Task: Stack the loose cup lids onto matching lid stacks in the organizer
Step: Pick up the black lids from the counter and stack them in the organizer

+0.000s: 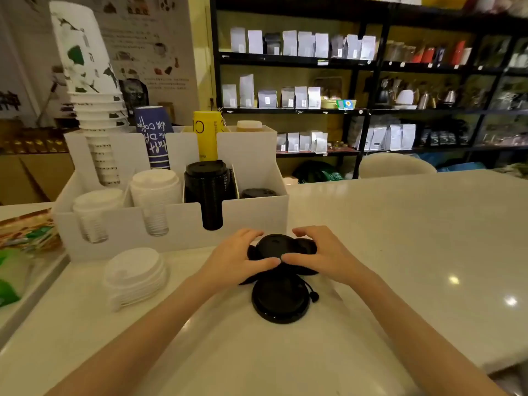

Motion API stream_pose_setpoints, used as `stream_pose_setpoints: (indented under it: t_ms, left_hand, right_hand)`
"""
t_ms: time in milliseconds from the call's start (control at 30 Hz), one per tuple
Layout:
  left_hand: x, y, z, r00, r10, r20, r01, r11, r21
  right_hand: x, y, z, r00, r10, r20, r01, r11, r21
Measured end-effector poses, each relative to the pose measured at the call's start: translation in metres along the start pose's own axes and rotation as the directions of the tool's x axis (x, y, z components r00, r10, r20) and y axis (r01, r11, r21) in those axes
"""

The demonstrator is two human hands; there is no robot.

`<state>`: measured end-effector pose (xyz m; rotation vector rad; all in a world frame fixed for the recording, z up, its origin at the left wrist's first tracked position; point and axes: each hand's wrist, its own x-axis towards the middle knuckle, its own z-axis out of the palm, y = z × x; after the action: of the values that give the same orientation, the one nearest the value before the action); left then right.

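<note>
Several loose black cup lids [278, 245] lie in a small pile on the white counter, just in front of the white organizer [183, 217]. My left hand [235, 260] and my right hand [320, 255] cup the pile from either side, thumbs meeting on its near edge. One more black lid [280, 298] lies flat just below the pile, untouched. A short stack of white lids [134, 277] stands on the counter to the left. In the organizer stand two white lid stacks [155, 192], a tall black lid stack [207, 187] and a low black lid stack [257, 193].
Paper cup stacks [94, 110] rise from the organizer's back row. A tray with colourful packets [23, 238] sits at the left edge. The counter [400, 238] runs wide to the right. Shelves with bags and kettles fill the far wall.
</note>
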<state>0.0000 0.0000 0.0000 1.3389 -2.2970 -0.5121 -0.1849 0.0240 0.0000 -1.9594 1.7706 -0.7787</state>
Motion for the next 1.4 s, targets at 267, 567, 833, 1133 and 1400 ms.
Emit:
stream_pose_setpoints:
  t_ms: [267,567,833,1133,1400]
  left_hand:
    - [0.007,-0.003,0.014,0.999,-0.026,-0.021,0.025,0.998,-0.062]
    - [0.011,0.005,-0.021,0.965,-0.018,-0.262,-0.056,0.961,-0.271]
    - [0.019,0.005,-0.082,0.832,-0.07,-0.55,-0.152,0.925,-0.348]
    - [0.049,-0.029,-0.104,0.671,-0.202,-0.714,-0.152,0.905,-0.399]
    - [0.067,-0.049,-0.102,0.66,-0.177,-0.73,-0.015,0.969,-0.248]
  right_hand:
    - [0.002,0.006,0.001,0.999,-0.02,0.025,0.021,0.998,-0.056]
    - [0.016,-0.02,-0.018,0.992,-0.097,-0.076,0.108,0.982,0.152]
    - [0.061,-0.076,-0.033,0.955,-0.255,-0.148,0.29,0.904,0.313]
    - [0.118,-0.113,0.004,0.921,-0.205,-0.333,0.356,0.791,0.497]
    - [0.15,-0.106,0.033,0.924,-0.267,-0.275,0.364,0.836,0.411]
